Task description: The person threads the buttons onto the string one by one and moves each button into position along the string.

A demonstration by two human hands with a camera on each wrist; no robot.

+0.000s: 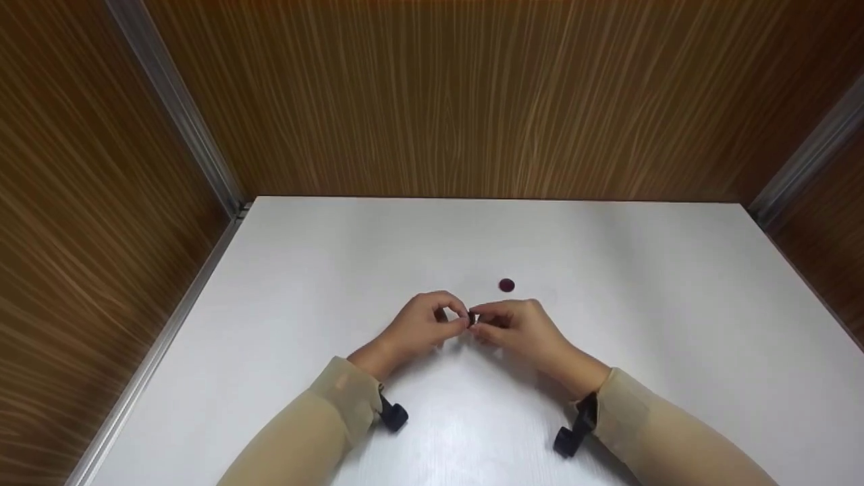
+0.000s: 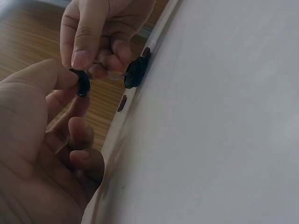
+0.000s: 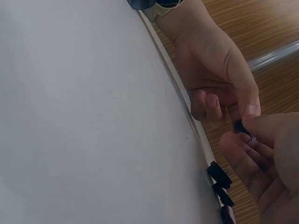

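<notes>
L hand [image 1: 425,324] & R hand [image 1: 516,327] both pinch one small black round disc [image 2: 83,83] between fingertips, just above white table [image 1: 607,378]. Small dark red round disc [image 1: 506,285] lies near, behind R hand.

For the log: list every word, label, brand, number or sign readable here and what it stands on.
None: no readable text anywhere. The small black piece pinched between the left hand and right hand, the dark red disc, the white table and the wood-grain walls are all unmarked.
</notes>
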